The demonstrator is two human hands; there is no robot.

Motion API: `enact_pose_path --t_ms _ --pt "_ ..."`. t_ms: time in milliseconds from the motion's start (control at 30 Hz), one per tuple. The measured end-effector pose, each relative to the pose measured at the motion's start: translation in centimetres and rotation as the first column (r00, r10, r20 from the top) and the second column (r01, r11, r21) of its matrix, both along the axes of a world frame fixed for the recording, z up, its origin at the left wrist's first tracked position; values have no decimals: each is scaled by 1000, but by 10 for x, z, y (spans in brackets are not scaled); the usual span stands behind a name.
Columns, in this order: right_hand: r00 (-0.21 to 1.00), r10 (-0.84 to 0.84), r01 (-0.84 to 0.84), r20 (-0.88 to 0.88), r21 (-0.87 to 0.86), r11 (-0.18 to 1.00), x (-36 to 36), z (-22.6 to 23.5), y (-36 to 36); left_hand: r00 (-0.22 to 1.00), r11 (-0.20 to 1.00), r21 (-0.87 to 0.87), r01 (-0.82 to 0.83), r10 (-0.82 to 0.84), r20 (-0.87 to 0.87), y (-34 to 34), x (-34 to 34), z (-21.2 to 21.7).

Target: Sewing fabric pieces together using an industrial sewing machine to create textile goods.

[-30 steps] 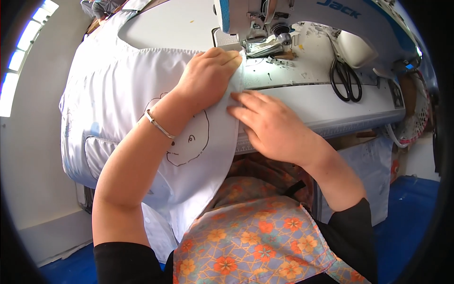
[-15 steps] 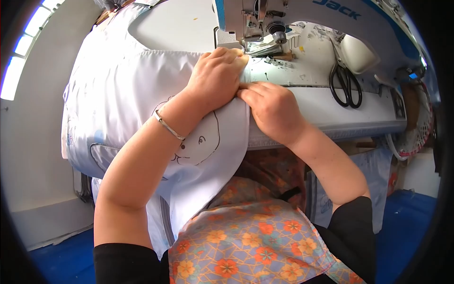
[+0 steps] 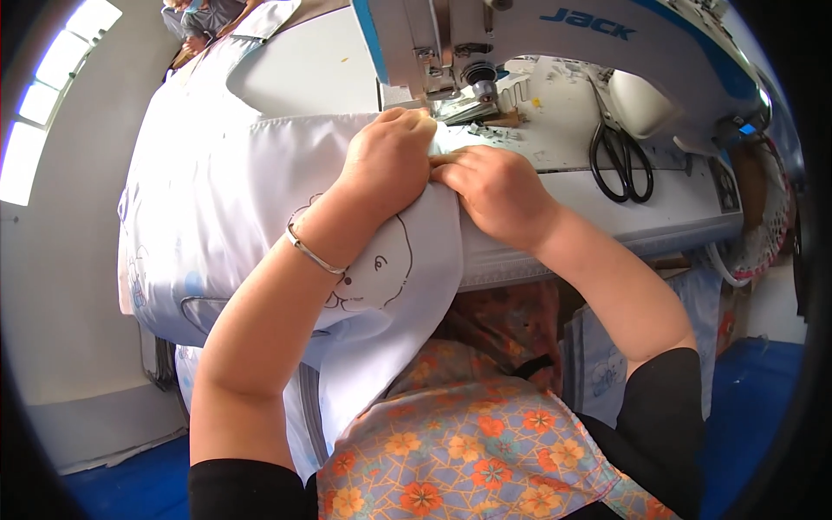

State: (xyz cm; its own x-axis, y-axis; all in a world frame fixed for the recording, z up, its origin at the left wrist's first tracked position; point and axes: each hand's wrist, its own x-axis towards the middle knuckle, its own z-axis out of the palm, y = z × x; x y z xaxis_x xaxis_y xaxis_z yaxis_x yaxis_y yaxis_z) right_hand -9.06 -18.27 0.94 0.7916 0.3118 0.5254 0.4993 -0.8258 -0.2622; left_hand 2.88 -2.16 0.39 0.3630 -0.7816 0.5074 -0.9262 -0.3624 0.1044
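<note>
A white cloth (image 3: 286, 165) with a cartoon line drawing lies across the sewing table and hangs over its front edge. My left hand (image 3: 390, 160) is closed on the cloth's far right corner, close in front of the sewing machine's (image 3: 468, 52) needle area. Its fingertips are curled and partly hidden. Just right of it, my right hand (image 3: 503, 186) pinches the cloth's right edge, with the thumb and forefinger close to the left hand. Whether the cloth lies under the presser foot I cannot tell, because my left hand covers that spot.
Black-handled scissors (image 3: 621, 160) lie on the table (image 3: 589, 186) right of my hands. Thread scraps and small metal parts (image 3: 472, 113) sit beside the needle area. Another person (image 3: 208, 22) is partly visible at the far left. More printed cloth (image 3: 602, 347) hangs below the table.
The view has shifted slightly, bringing more of the other person into sight. My left fingers look more curled. Both hands keep hold of the cloth near the needle area.
</note>
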Motion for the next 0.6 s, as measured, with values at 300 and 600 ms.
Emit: enact_pose_path --t_ms 300,600 --pt "997 -77 76 21 59 995 12 -13 -3 989 998 -25 -60 56 -134 -5 7 9" --pt "907 -22 293 -421 590 752 -135 -16 62 984 994 -31 103 -107 -139 29 -36 10"
